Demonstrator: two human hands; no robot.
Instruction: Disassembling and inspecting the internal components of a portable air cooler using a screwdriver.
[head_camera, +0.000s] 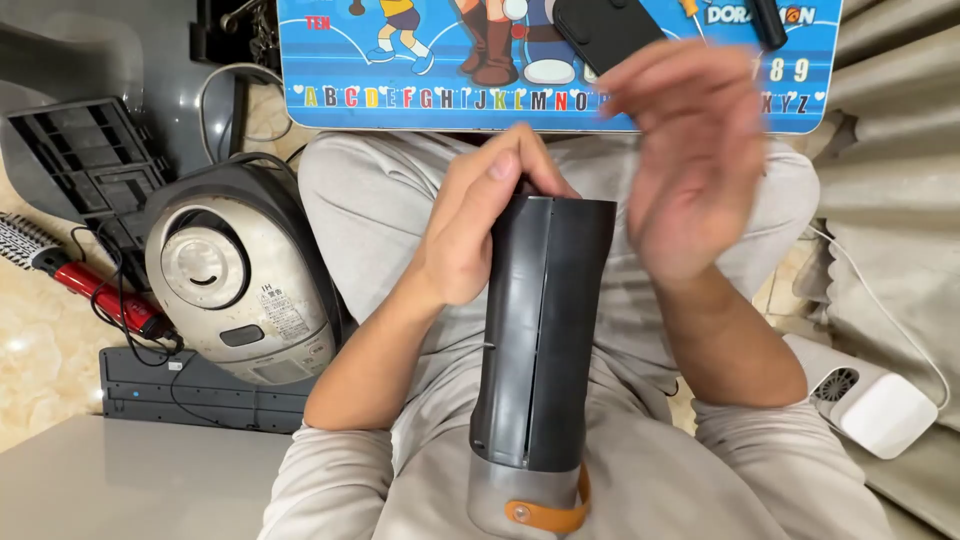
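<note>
a long black tube-shaped part (545, 330) lies in the person's lap, pointing away from them, between their legs in light grey trousers (370, 200). it looks like smooth dark plastic and has a thin slit running down its middle. its near end sits in a silver-grey base (490, 500) with a small brown leather strap (548, 515) on it.

the left hand (475, 220) holds the far top end of the tube. its fingers are curled tight around the edge, with the thumb on top. the right hand (690, 165) is up in the air just beside the tube and does not touch it. its fingers are open and a bit bent, and it looks blurry.

in front of the knees is a small blue kids' table (450, 70) with cartoon pictures and coloured letters. a black case (605, 30) lies on it.

on the shiny tan floor to the left sits an old silver rice cooker (240, 290). near it are a red hair brush (75, 275), a flat black box (200, 395) and a black plastic grid (85, 155). to the right is a white box with a vent (870, 395) and a white cable (890, 310), next to a grey curtain (895, 150).
</note>
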